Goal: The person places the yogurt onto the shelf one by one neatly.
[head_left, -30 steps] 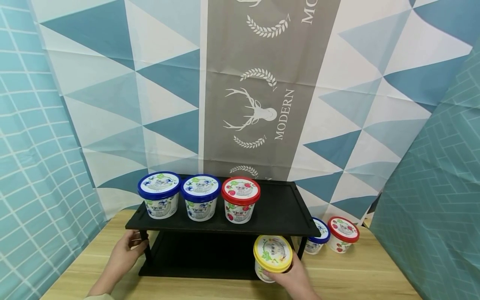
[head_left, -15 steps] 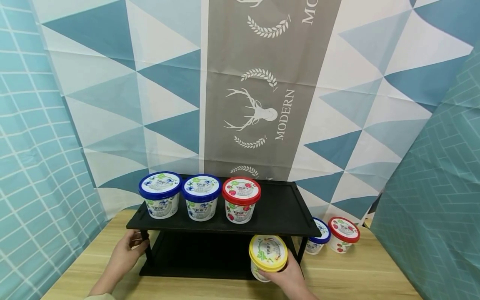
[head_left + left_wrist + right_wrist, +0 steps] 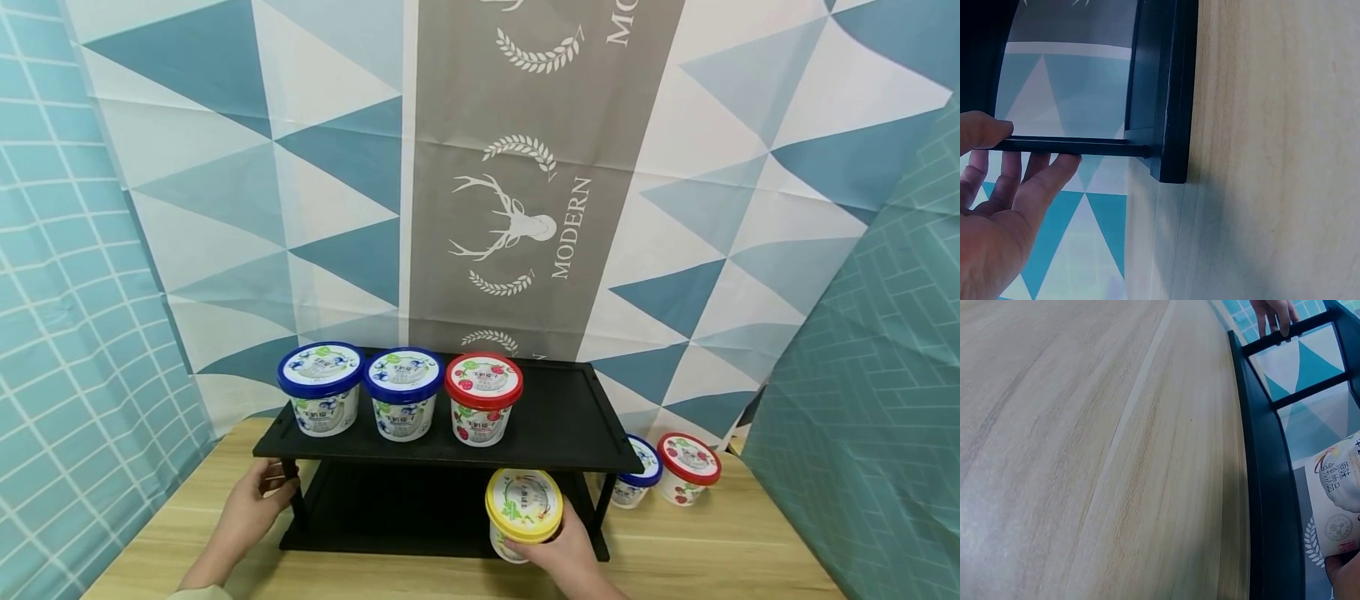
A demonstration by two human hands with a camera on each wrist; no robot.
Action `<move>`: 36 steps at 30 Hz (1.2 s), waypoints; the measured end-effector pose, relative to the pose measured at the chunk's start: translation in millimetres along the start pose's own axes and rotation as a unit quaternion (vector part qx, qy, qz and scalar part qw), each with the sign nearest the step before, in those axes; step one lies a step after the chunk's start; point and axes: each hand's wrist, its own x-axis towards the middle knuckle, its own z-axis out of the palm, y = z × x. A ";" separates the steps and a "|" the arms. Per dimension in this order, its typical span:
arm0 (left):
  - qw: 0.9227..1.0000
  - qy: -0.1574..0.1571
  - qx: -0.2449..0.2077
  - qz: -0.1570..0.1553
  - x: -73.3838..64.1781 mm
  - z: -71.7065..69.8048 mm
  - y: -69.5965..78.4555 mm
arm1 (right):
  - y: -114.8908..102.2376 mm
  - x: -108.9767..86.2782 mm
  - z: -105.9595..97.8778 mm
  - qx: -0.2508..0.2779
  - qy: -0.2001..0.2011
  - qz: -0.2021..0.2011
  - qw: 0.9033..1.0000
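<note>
My right hand (image 3: 564,546) grips a paper tub with a yellow lid (image 3: 523,505) from its right side, at the front right of the lower shelf (image 3: 397,508) of a black two-tier rack. The white printed wall of the tub (image 3: 1338,494) shows at the edge of the right wrist view. At the rack's left end, my left hand (image 3: 251,504) holds the front post (image 3: 1085,147), thumb on one side and fingertips on the other. Two blue-lidded tubs (image 3: 320,387) and a red-lidded tub (image 3: 483,398) stand in a row on the upper shelf (image 3: 555,408).
Behind the rack's right end, another blue-lidded tub (image 3: 632,475) and a red-lidded tub (image 3: 687,468) stand on the wooden table (image 3: 697,550). The rack partly covers the blue one. A patterned cloth (image 3: 480,208) hangs close behind the rack.
My right hand has moved the yellow-lidded tub a little to the left along the front of the lower shelf. The left hand stays on the post, and the other tubs have not moved.
</note>
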 end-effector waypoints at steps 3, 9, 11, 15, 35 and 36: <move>1.000 0.004 0.000 0.004 -0.6 0.4 -0.7 | 0.6 0.5 1.8 0.008 -0.008 -0.008 1.000; 1.000 0.003 -0.001 0.005 0.3 0.4 -1.6 | -0.7 0.4 5.9 0.002 -0.010 -0.004 1.000; 1.000 0.004 -0.001 0.006 0.0 0.5 -1.9 | -1.1 0.6 7.5 -0.001 -0.010 -0.001 1.000; 1.000 0.008 0.002 0.010 -0.5 0.5 -2.3 | -1.7 1.4 10.3 -0.004 -0.012 0.004 1.000; 1.000 -0.005 0.000 -0.011 1.5 0.3 -2.6 | -6.6 4.6 21.8 0.009 -0.022 -0.003 1.000; 1.000 -0.005 -0.001 -0.011 1.3 0.4 -2.6 | -6.9 4.6 22.4 0.010 -0.022 -0.004 1.000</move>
